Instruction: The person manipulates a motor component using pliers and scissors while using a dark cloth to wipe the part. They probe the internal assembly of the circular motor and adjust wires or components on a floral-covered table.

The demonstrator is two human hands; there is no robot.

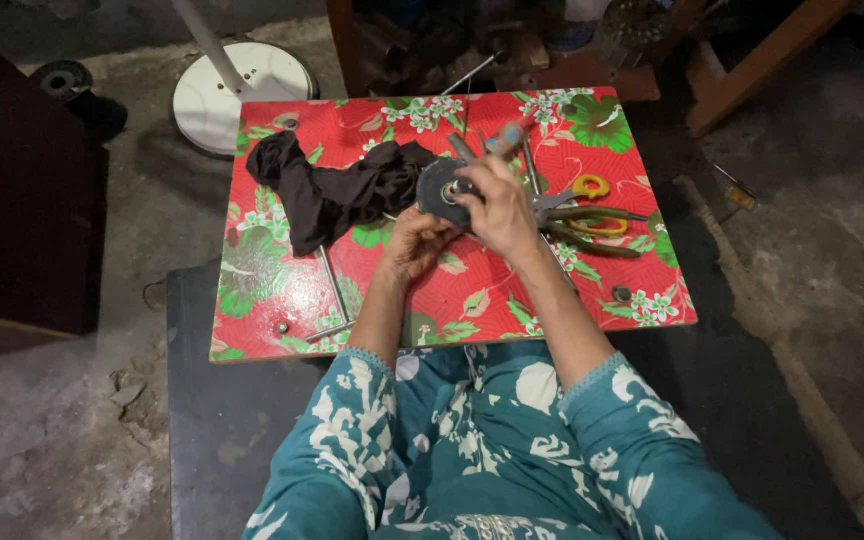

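Low red floral table (282, 290) on a rough concrete floor, black cloth (337, 190) left of the dark disc (442, 190). Both hands pinch that disc: left hand (414, 243) underneath, right hand (497, 205) over its rim. Looks stiff, fairly light, best held by the edge.

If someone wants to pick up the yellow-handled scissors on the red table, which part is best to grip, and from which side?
Probably the yellow handle loops of the scissors, coming from the table's right side. The loops lie flat and uncovered, pointing right, with bare red table around them. The blade end points left and runs under the right hand, so that end is crowded and sharp.
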